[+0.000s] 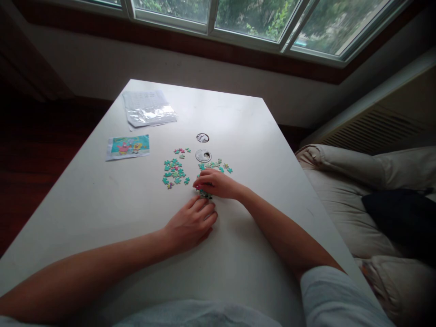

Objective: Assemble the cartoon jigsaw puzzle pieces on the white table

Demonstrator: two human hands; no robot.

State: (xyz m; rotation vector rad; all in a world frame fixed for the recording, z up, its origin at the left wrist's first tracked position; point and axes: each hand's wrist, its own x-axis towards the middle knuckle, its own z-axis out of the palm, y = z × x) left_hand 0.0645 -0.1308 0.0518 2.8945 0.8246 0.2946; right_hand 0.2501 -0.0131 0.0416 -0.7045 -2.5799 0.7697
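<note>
Puzzle bits on a big white table

The white table is the biggest thing; a tan couch is on its right side; a shiny clear bag with paper lies at the far left; the left hand has bent fingers by some dark green bits; you cannot tell if it grips any; the right hand curls over the table; a picture of cartoon pals lies nearer than the bag; the puzzle bits sit in a left heap and a right heap, just past the hands; two round things are behind; a tiny pink bit is at the right fingertips, pinched or only touched, you cannot tell
</note>
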